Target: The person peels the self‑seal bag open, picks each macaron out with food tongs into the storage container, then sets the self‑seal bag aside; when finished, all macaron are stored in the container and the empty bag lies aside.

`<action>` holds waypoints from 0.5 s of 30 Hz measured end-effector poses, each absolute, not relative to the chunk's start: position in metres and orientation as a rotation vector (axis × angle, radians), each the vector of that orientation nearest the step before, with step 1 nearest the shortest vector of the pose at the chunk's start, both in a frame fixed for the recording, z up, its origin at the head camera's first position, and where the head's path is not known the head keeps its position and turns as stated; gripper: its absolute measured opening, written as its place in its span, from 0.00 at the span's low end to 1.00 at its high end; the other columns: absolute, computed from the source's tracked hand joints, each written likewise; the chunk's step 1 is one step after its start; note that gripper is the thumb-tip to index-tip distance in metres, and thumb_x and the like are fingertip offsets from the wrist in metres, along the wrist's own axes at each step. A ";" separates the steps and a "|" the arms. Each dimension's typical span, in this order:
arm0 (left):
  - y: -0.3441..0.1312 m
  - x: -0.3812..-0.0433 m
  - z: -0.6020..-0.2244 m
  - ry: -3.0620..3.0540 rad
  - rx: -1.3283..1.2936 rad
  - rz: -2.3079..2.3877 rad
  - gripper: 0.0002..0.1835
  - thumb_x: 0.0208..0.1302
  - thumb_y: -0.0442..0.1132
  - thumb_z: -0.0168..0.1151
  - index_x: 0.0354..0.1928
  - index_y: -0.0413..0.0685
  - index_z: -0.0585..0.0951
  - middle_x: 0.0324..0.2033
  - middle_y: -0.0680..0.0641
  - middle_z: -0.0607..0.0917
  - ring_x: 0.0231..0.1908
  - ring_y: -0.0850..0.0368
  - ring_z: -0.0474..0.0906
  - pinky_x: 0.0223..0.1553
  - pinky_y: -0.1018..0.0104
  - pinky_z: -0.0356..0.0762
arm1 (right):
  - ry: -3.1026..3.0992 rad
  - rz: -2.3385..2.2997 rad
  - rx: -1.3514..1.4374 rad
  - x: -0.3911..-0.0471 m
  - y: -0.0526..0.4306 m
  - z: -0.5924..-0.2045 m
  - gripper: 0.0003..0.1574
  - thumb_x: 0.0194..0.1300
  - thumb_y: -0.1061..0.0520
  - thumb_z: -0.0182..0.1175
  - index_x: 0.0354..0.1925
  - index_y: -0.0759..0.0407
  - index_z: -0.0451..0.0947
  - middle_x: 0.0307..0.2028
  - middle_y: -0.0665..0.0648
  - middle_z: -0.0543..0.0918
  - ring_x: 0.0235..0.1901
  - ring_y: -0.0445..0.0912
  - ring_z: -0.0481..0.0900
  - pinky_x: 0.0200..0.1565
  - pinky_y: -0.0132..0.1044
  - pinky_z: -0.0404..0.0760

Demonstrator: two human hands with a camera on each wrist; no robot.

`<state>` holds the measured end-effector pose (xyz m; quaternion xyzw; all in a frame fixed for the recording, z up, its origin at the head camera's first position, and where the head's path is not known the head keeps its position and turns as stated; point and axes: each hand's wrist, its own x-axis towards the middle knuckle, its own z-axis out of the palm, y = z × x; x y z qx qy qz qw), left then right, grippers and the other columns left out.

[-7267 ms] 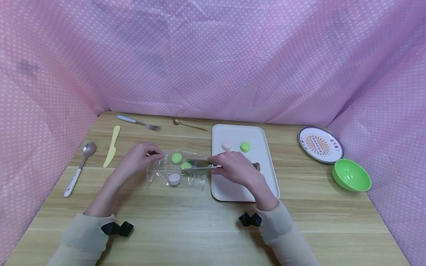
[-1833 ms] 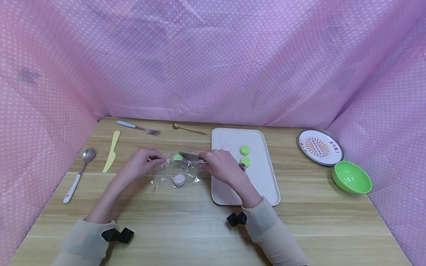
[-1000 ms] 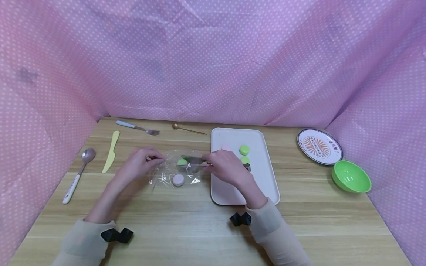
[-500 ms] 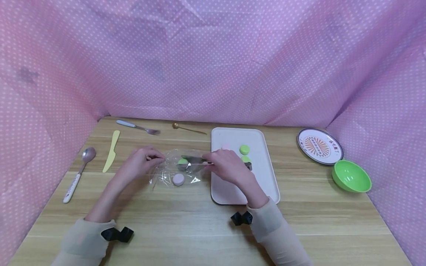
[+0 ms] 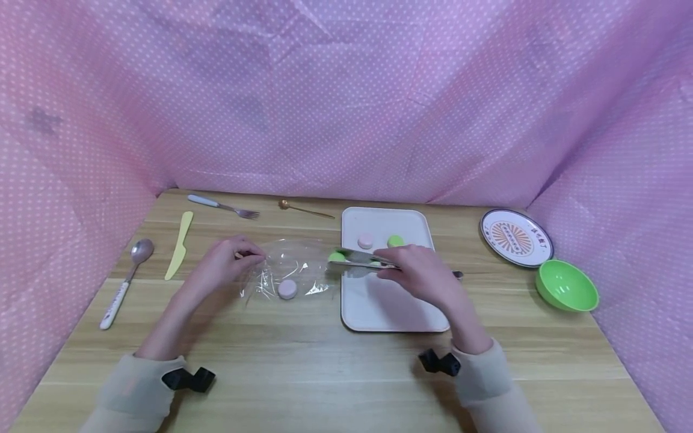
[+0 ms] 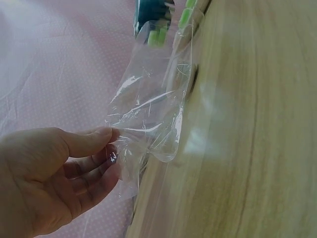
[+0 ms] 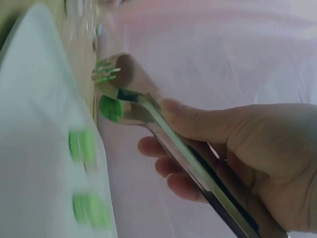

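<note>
My left hand (image 5: 224,264) pinches the edge of a clear plastic bag (image 6: 148,104), which lies on the table in the head view. A pale pink macaron (image 5: 287,289) is in the bag. In my right hand (image 5: 425,273) are metal tongs (image 7: 183,153), their ends around a green macaron (image 5: 337,257) between the bag's open end and the left edge of the white tray (image 5: 379,310). On the tray sit a pale pink macaron (image 5: 365,241) and a green macaron (image 5: 396,240). Another green macaron (image 5: 375,263) there is partly hidden behind the tongs.
A spoon (image 5: 121,294), a yellow knife (image 5: 178,248), a fork (image 5: 222,206) and a small gold spoon (image 5: 307,210) lie left and behind. At right are a patterned plate (image 5: 530,252) and a green bowl (image 5: 568,288). Pink dotted cloth (image 5: 346,120) surrounds the table.
One green macaron went from the bag to the tray earlier. Since half a second ago my right hand has moved right, drawing another out of the bag with the tongs. The left hand stays put.
</note>
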<state>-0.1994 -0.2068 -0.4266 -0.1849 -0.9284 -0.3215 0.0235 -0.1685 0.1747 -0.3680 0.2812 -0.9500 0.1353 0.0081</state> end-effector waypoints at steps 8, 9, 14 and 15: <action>-0.209 -0.199 -0.427 -2.884 -0.576 -0.987 0.06 0.62 0.41 0.63 0.39 0.52 0.86 0.35 0.54 0.85 0.37 0.58 0.80 0.39 0.65 0.77 | -3.013 0.466 0.787 -0.152 0.231 -0.368 0.16 0.59 0.51 0.65 0.48 0.48 0.81 0.28 0.40 0.81 0.24 0.33 0.72 0.27 0.28 0.72; -0.209 -0.200 -0.427 -2.880 -0.579 -0.987 0.06 0.62 0.41 0.63 0.39 0.51 0.86 0.35 0.53 0.85 0.36 0.57 0.80 0.39 0.66 0.77 | -3.013 0.456 0.782 -0.150 0.234 -0.368 0.16 0.59 0.51 0.65 0.47 0.47 0.81 0.27 0.39 0.81 0.23 0.33 0.71 0.26 0.27 0.71; -0.207 -0.200 -0.427 -2.894 -0.562 -1.000 0.07 0.62 0.42 0.62 0.39 0.51 0.86 0.36 0.53 0.84 0.36 0.57 0.81 0.38 0.66 0.77 | -3.025 0.373 0.820 -0.146 0.239 -0.369 0.17 0.58 0.50 0.66 0.48 0.45 0.81 0.28 0.38 0.82 0.23 0.32 0.71 0.27 0.27 0.70; -0.206 -0.200 -0.427 -2.898 -0.559 -1.001 0.07 0.62 0.42 0.62 0.39 0.52 0.86 0.36 0.53 0.84 0.37 0.56 0.81 0.38 0.65 0.77 | -3.034 0.365 0.836 -0.145 0.238 -0.370 0.17 0.58 0.49 0.66 0.48 0.46 0.81 0.29 0.38 0.82 0.24 0.32 0.72 0.28 0.27 0.70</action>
